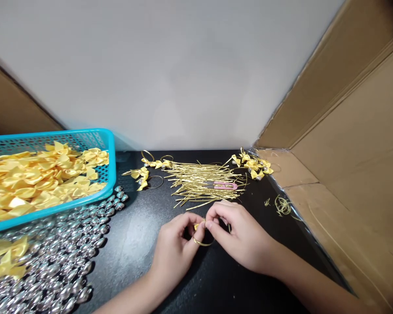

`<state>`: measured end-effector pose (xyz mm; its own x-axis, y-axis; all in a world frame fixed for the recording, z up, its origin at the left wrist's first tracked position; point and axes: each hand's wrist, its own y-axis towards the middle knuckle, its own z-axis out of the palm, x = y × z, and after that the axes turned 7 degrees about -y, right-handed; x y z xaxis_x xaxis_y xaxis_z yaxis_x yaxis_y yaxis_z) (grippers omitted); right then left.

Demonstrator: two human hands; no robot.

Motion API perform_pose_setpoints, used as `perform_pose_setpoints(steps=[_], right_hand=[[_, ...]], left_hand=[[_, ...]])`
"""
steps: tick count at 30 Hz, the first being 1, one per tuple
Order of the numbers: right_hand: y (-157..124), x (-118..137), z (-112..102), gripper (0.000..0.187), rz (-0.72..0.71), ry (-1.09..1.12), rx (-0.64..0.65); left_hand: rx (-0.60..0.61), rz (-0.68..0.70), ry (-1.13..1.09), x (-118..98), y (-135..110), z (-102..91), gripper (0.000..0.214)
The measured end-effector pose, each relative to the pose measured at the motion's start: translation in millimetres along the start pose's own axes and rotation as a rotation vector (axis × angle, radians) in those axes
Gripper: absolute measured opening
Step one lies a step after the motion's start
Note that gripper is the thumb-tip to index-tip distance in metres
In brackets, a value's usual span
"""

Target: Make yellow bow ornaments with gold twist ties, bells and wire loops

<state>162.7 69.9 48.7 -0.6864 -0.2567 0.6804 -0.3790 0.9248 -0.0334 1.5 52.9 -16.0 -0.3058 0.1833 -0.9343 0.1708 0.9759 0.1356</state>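
My left hand [179, 239] pinches a yellow ribbon bow [196, 226], most of it hidden by the fingers. A gold twist tie [203, 244] curves in a loop below the fingertips. My right hand [237, 231] meets the left, its thumb and forefinger closed on the twist tie's end beside the bow. Just beyond the hands lies a spread pile of gold twist ties [199, 176]. Pink-handled thread snips [225, 186] rest on that pile.
A blue basket [113, 161] of yellow bows stands at left, with silver beads [62, 257] spread before it. Tied bows [253, 165] lie at back right, others [140, 176] left of the pile. Wire scraps [283, 205] lie near the right cardboard wall [353, 131].
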Motion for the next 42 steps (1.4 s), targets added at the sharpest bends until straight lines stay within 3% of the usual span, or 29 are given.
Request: perform_pose_setpoints(steps=[9,19,24,27,32,37,42], right_hand=[[5.1,-5.5,1.7,0.016,0.170,0.328,0.044],[11.9,-8.3,-0.7,0.016,0.227,0.466,0.102],[10.5,-7.2,-2.4,0.017,0.220,0.387,0.140],[8.4,-4.2,-1.9,0.019,0.210,0.305,0.134],[3.8,-1.6,1.5,0.018,0.170,0.157,0.097],[-3.4,-0.1,2.2,0.016,0.031,-0.093,0.025],[-7.1,1.8,3.6,0.016,-0.013,-0.179,0.019]], left_hand=[[0.053,0.206,0.165,-2.4,-0.4,-0.7,0.014],[0.057,0.252,0.087,-2.6,-2.0,-1.0,0.014],[-0.069,0.046,-0.035,1.5,-0.6,0.0,0.016],[-0.086,-0.023,-0.107,3.7,-0.4,0.0,0.018],[-0.086,-0.037,-0.144,6.6,-2.1,0.6,0.016],[-0.089,-0.045,-0.157,7.3,-1.2,1.9,0.016],[-0.084,-0.056,-0.187,6.9,0.1,1.9,0.014]])
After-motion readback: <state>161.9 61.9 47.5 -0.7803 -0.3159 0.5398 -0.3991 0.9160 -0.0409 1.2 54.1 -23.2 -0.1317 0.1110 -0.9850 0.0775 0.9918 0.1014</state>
